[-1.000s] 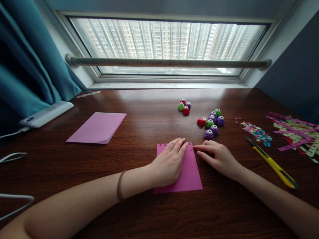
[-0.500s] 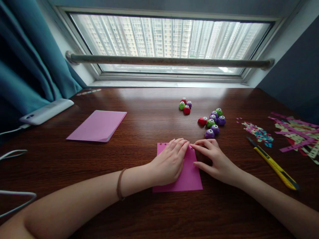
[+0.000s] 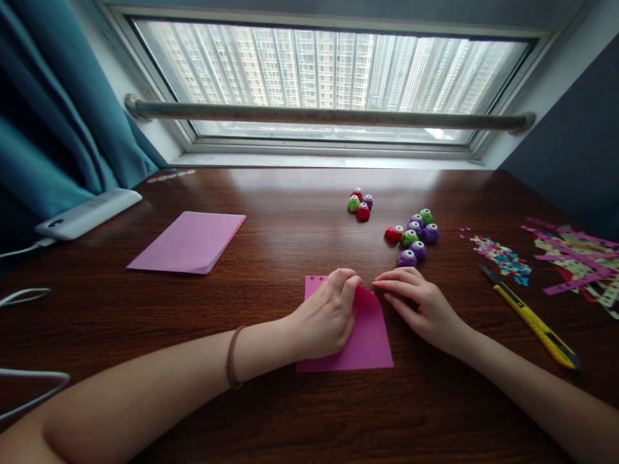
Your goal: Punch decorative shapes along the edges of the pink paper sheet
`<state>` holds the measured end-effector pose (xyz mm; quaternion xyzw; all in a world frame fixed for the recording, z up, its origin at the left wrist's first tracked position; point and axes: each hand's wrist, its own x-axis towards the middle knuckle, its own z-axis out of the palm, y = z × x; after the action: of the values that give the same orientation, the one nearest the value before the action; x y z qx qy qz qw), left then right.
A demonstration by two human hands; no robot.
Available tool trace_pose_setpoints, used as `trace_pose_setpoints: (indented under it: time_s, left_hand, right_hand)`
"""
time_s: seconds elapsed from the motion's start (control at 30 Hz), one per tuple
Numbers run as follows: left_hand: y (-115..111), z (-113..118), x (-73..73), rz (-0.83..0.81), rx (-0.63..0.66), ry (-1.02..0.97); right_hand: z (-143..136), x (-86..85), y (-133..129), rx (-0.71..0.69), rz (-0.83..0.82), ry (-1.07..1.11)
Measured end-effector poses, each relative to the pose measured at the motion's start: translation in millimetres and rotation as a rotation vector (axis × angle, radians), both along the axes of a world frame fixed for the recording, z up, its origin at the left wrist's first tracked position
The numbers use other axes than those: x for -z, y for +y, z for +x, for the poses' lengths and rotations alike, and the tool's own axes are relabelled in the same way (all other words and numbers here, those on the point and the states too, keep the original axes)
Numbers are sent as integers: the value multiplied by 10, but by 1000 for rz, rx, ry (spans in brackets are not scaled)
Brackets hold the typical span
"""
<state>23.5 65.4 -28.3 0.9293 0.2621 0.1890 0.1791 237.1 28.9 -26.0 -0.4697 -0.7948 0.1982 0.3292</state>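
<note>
A small pink paper sheet (image 3: 370, 341) lies on the dark wooden table (image 3: 290, 245), with punched star holes along its far edge. My left hand (image 3: 329, 316) rests on it, fingers curled at the far right corner, which is lifted slightly off the table. My right hand (image 3: 420, 303) lies just right of the sheet, fingertips touching that same corner, nothing held in it. A cluster of small punch tools (image 3: 413, 238) in purple, green and red sits just beyond my right hand.
A second group of punches (image 3: 359, 204) sits farther back. A folded pink paper stack (image 3: 188, 241) lies at the left, a white power bank (image 3: 87, 212) with cables beyond it. A yellow utility knife (image 3: 532, 319), confetti (image 3: 500, 258) and paper scrap strips (image 3: 575, 261) lie at the right.
My left fingers have curled from flat and lifted the sheet's far right corner. My right hand has shifted slightly toward that corner.
</note>
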Motion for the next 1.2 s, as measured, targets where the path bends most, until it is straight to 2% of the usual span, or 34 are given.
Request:
trace_pose_setpoints:
  time_s: [0.13,0.23,0.33,0.4,0.6,0.73,0.9,1.2]
  left_hand:
    - [8,-9,2,-47,12,-41]
    - [10,-8,10,-47,14,-45]
    - [11,-7,19,-41,13,-44]
    - [11,-8,22,-36,14,-41]
    - [6,-8,18,-21,4,-28]
    - [4,-6,17,-23,1,-25]
    - [3,-7,11,-28,3,-5]
    - [0,-7,10,-17,3,5]
  right_hand:
    - [-6,2,-23,2,3,31]
    - [3,12,-46,5,63,-81]
    - [21,14,-52,94,164,-177]
    - [34,8,-44,165,202,-167]
    - [74,2,29,214,20,48]
    - [113,38,78,148,-36,-68]
    - [140,65,97,139,-81,-109]
    - [92,41,73,111,-57,-149]
